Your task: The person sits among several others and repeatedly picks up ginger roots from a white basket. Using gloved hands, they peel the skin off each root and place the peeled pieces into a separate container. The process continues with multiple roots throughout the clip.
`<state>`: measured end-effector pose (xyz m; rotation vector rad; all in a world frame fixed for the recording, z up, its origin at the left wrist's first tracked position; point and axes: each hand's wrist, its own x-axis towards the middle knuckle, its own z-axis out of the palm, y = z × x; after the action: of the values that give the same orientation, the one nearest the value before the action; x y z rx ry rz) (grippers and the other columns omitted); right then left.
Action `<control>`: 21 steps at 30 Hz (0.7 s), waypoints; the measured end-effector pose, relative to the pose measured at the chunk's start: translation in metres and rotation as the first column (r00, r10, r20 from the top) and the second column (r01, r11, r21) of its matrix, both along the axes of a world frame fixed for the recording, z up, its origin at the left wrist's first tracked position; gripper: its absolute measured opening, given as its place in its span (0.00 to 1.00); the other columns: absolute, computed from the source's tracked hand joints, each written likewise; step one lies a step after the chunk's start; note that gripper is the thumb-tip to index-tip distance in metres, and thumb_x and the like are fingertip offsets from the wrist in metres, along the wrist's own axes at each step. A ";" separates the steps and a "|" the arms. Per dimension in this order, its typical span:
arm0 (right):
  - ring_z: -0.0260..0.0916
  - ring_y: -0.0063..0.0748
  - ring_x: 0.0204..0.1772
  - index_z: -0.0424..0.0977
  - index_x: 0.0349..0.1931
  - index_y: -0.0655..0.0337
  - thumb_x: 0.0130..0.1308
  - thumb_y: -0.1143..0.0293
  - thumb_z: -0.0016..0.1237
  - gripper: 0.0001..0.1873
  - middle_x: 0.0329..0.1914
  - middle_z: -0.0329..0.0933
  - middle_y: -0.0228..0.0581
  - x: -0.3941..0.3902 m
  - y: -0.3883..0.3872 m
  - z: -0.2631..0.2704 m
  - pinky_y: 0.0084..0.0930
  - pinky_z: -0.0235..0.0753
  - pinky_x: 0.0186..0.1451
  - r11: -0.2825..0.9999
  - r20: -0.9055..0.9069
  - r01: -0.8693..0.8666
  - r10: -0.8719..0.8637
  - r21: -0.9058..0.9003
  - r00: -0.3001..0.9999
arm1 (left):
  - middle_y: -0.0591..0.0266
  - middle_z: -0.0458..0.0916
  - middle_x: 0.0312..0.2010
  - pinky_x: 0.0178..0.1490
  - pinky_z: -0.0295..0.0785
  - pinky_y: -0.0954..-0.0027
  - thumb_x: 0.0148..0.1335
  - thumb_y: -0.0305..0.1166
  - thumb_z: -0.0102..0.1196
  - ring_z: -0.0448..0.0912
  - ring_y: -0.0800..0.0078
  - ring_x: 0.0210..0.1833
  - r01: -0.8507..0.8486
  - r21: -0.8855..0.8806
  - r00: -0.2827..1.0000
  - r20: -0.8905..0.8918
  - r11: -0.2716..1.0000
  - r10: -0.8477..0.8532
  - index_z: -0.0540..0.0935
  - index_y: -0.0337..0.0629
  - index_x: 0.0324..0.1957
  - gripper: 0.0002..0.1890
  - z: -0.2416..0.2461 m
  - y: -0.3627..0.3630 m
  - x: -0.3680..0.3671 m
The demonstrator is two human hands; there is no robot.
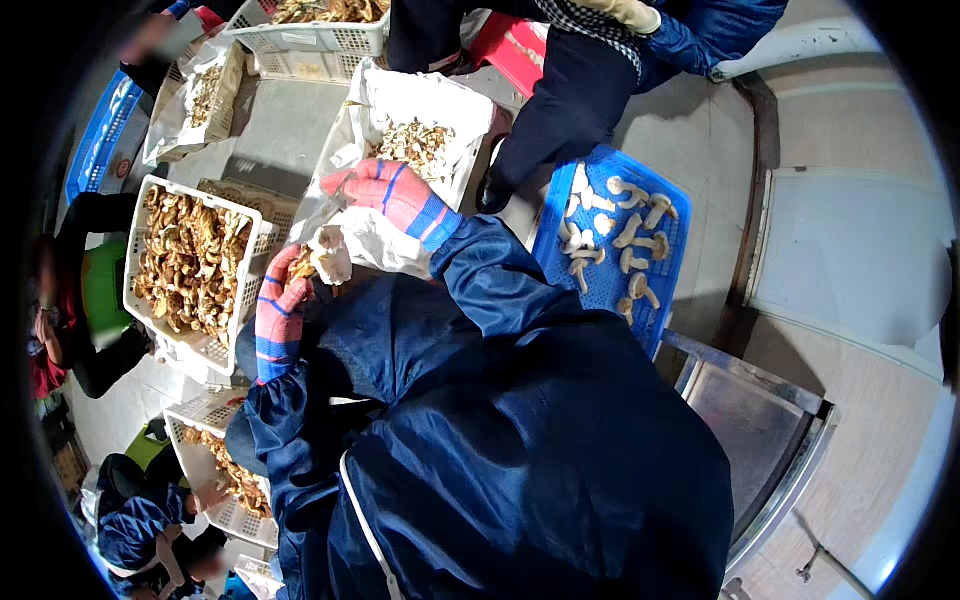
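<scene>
My left hand [283, 307], in a pink and blue striped knit glove, is closed on a mushroom [328, 255] with a pale, broad part and a brown, rough end. In a matching glove, my right hand [386, 191] is over the near side of a white-lined crate [469, 112] of small mushroom pieces [415, 146]. Its fingers point left around something thin and greyish, perhaps a blade; I cannot tell what. To the left stands a white plastic crate [255, 217] heaped with brown mushrooms [193, 262]. A blue plastic basket [679, 217] on the right holds several cleaned, pale-stemmed mushrooms [628, 229].
A co-worker's dark-trousered leg [581, 105] reaches between the lined crate and the blue basket. Other people sit at the left among more mushroom crates [311, 37]. A metal-framed stand [750, 420] is at my right, near a wall.
</scene>
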<state>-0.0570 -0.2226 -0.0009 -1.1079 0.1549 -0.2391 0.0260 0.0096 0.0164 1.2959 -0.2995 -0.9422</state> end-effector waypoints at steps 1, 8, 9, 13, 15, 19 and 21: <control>0.68 0.24 0.47 0.71 0.47 0.64 0.59 0.71 0.43 0.15 0.47 0.73 0.40 -0.002 0.006 0.002 0.17 0.65 0.49 0.981 0.055 -0.158 0.153 0.115 0.987 | 0.63 0.72 0.42 0.37 0.65 0.80 0.51 0.28 0.55 0.69 0.80 0.33 0.003 0.035 1.000 -0.009 0.999 -0.003 0.64 0.35 0.55 0.28 -0.001 0.001 -0.004; 0.70 0.22 0.40 0.69 0.45 0.72 0.58 0.73 0.44 0.16 0.37 0.75 0.39 -0.008 0.024 0.035 0.18 0.68 0.46 0.919 -0.021 -0.312 0.326 0.242 0.945 | 0.62 0.73 0.41 0.39 0.68 0.77 0.50 0.24 0.54 0.72 0.77 0.36 0.110 0.216 0.991 0.056 0.970 -0.125 0.65 0.39 0.57 0.29 0.030 -0.008 0.008; 0.68 0.19 0.36 0.72 0.42 0.71 0.56 0.72 0.46 0.14 0.34 0.75 0.36 -0.002 0.026 0.033 0.14 0.66 0.41 0.942 0.007 -0.287 0.291 0.176 0.957 | 0.63 0.73 0.39 0.37 0.67 0.79 0.51 0.25 0.55 0.71 0.79 0.33 0.025 0.014 0.997 -0.070 1.000 -0.024 0.62 0.41 0.58 0.30 0.011 -0.003 0.010; 0.61 0.14 0.31 0.74 0.38 0.66 0.56 0.73 0.48 0.10 0.36 0.74 0.32 0.021 0.041 0.039 0.10 0.58 0.34 0.985 0.018 -0.161 0.160 0.063 0.987 | 0.60 0.69 0.48 0.43 0.69 0.75 0.50 0.24 0.58 0.72 0.76 0.40 -0.373 -0.204 0.908 -0.281 0.905 0.310 0.55 0.46 0.62 0.37 0.004 -0.002 0.006; 0.59 0.13 0.29 0.74 0.36 0.67 0.56 0.76 0.48 0.08 0.37 0.74 0.33 0.031 0.046 0.051 0.11 0.58 0.33 0.997 0.040 -0.002 0.005 -0.079 0.999 | 0.58 0.69 0.51 0.52 0.69 0.63 0.56 0.34 0.55 0.72 0.62 0.48 -0.541 -0.246 0.774 -0.519 0.804 0.362 0.56 0.49 0.61 0.32 0.006 -0.005 0.007; 0.69 0.28 0.43 0.73 0.36 0.65 0.52 0.78 0.50 0.09 0.39 0.74 0.40 0.032 0.073 0.079 0.23 0.67 0.47 0.808 0.043 0.107 -0.101 -0.580 0.994 | 0.56 0.69 0.52 0.54 0.65 0.49 0.58 0.53 0.46 0.69 0.56 0.54 -0.426 -0.425 0.699 -0.715 0.798 -0.007 0.67 0.49 0.55 0.28 0.007 0.004 0.003; 0.68 0.37 0.46 0.73 0.38 0.63 0.49 0.78 0.51 0.13 0.40 0.73 0.42 0.031 0.090 0.077 0.28 0.68 0.50 0.579 0.163 0.055 0.136 -0.813 0.977 | 0.54 0.68 0.54 0.56 0.64 0.51 0.58 0.55 0.43 0.68 0.58 0.55 -0.423 -0.516 0.714 -0.696 0.745 -0.077 0.68 0.48 0.55 0.29 0.010 0.002 0.005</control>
<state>-0.0263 -0.1330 0.0765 -2.0154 -0.2093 -0.4057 0.0312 0.0111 0.0269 0.2552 0.1022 -0.9544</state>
